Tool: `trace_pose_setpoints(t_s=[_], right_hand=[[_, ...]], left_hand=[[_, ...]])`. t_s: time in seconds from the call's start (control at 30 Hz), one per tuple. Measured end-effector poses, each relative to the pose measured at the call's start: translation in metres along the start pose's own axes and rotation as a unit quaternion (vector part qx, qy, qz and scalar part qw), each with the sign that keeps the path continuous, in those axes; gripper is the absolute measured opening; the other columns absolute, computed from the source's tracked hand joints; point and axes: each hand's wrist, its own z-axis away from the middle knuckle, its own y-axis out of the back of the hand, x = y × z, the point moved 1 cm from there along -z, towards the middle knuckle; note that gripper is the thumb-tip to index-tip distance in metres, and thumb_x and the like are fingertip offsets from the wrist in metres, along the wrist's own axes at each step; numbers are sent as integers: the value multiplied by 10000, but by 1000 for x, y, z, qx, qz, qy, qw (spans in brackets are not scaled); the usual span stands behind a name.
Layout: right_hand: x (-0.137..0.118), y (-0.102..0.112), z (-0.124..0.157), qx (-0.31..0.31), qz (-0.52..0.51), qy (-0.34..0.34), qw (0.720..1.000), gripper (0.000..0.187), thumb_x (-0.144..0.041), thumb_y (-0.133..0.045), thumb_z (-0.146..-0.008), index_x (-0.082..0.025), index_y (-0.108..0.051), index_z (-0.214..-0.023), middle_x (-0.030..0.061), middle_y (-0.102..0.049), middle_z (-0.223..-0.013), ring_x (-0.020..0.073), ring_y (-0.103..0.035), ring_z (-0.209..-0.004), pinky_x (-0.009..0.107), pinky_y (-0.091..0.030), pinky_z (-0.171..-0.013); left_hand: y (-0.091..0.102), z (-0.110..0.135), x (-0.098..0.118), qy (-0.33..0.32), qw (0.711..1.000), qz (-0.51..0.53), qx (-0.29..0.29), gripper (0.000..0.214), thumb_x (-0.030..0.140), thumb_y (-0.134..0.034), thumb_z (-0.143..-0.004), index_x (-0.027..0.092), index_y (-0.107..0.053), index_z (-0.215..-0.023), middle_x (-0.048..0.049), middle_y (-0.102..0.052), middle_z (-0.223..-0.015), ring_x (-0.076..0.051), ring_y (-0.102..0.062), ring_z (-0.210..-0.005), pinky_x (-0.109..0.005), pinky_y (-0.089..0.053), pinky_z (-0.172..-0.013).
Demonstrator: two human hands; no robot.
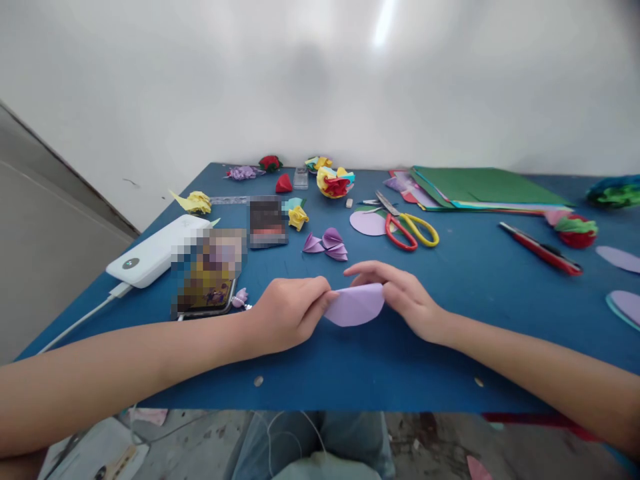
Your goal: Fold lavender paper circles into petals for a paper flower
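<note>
A light purple paper piece (356, 308), folded into a half-circle with its straight edge up, is held between my two hands above the blue table. My left hand (295, 310) pinches its left corner between thumb and fingers. At the right corner, the thumb and fingers of my right hand (403, 297) close on the paper, with the index finger stretched out along the top. Just beyond lie several small folded purple petals (330, 245). Farther back, a flat purple paper circle (369, 223) lies partly under scissors (405, 227) with one red and one yellow handle loop.
On the left are a white power bank (160, 250) with a cable and a phone (210, 277). A green-topped paper stack (485, 187) lies at the back. A red utility knife (543, 250) and purple ovals (620, 259) are at right. Crumpled paper flowers (334, 182) line the wall side.
</note>
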Motion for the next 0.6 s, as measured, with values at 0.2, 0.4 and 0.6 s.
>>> trace_pose_setpoints(t_s=[0.2,0.4,0.6], right_hand=[[-6,-7,0,20,115,5,993,149,-306,-519,-845,-186,-597,-887,-12,-635,-701,82,-574,-582,167,-440,-552],[-6,-6,-1,26,121,11,992,178,-312,-491,-860,-185,-613,-832,-1,-650,-689,90,-574,-539,177,-447,-520],[-6,-8,-1,21,119,24,992,141,-272,-503,-857,-187,-614,-835,-11,-652,-687,73,-574,-547,156,-435,-540]], left_hand=[[-1,0,0,-6,1000,-13,-16,250,257,-314,-924,161,-464,-748,7,-491,-622,-109,-455,-549,-228,-296,-536],[10,-6,7,26,992,88,-84,208,306,-354,-911,161,-500,-942,-26,-586,-802,-123,-520,-668,-214,-358,-603],[10,-8,8,31,989,110,-92,229,311,-411,-888,170,-527,-1026,-29,-620,-900,-124,-551,-743,-201,-383,-651]])
